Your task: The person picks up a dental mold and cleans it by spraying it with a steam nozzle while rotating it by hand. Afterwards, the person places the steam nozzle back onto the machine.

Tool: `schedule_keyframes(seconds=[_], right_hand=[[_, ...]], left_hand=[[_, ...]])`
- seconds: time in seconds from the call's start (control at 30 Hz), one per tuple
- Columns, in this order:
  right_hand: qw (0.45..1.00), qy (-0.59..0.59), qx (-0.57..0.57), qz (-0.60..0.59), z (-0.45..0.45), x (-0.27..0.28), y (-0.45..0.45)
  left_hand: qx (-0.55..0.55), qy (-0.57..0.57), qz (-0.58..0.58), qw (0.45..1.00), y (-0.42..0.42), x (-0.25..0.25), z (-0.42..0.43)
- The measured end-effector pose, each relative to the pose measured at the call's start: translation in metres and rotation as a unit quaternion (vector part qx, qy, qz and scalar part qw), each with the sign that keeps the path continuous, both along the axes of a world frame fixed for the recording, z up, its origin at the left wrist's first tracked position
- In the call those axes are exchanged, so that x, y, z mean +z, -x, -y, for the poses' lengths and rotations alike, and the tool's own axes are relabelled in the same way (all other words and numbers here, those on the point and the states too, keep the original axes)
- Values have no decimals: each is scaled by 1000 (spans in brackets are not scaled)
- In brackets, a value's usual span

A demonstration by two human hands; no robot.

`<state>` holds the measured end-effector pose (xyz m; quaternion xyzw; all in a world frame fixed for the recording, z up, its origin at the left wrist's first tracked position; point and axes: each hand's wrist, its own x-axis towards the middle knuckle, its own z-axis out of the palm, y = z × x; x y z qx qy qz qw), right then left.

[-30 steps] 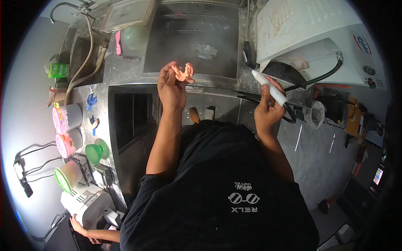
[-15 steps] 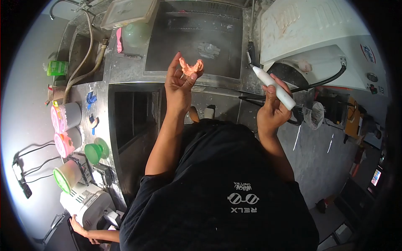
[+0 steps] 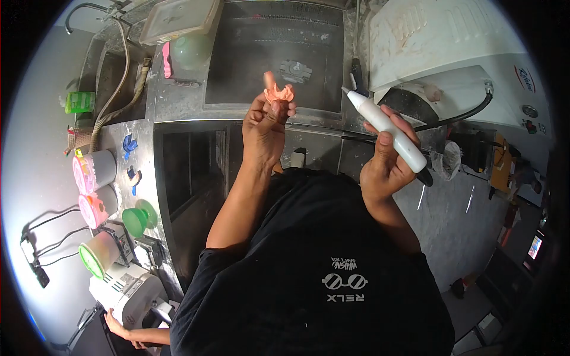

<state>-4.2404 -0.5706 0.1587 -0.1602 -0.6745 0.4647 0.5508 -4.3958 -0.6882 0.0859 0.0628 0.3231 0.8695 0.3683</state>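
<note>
My left hand (image 3: 265, 121) is closed around a small orange, horseshoe-shaped dental impression (image 3: 281, 94), held up over the front edge of the work surface. Its thumb presses on the piece, and one finger points upward behind it. In my right hand (image 3: 386, 163) is a white tube-shaped bottle with a pointed nozzle (image 3: 389, 130). The fingers wrap round its body, and the grey tip points up and left toward the impression. Tip and impression are well apart. Behind both hands lies a dark recessed tray (image 3: 237, 71) with a grey metal drain piece (image 3: 295, 71).
To the left stand pink-lidded tubs (image 3: 94, 169), blue impression trays (image 3: 130, 144) and a green rubber bowl (image 3: 138, 221). A sink (image 3: 113, 83) with hoses lies at upper left. A white machine (image 3: 439, 35) stands at right. Another person's hand (image 3: 116, 325) touches a white machine at lower left.
My left hand has turned, bringing the impression slightly right and its back toward me. My right hand has moved the bottle's tip a little up and left.
</note>
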Motion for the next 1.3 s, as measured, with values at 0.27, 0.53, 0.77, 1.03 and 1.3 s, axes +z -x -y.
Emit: schedule_keyframes(seconds=[0.27,0.53,0.77,1.03,1.3], right_hand=[[1000,-7,14,-13,-3,0,-2],[1000,-8,-1,8,-7,-1,-9],[999,-46,-28,8,-10,-1,-15],[997,-58,-46,11,-12,2,-26],[999,-14,-32,0,-10,6,-37]], left_hand=[[-16,-47,96,994,-6,13,-7],[-44,-2,33,998,-13,15,-12],[-55,-34,64,996,-22,6,-19],[-74,-23,44,996,-37,19,-25],[-62,-25,14,998,-48,15,-32]])
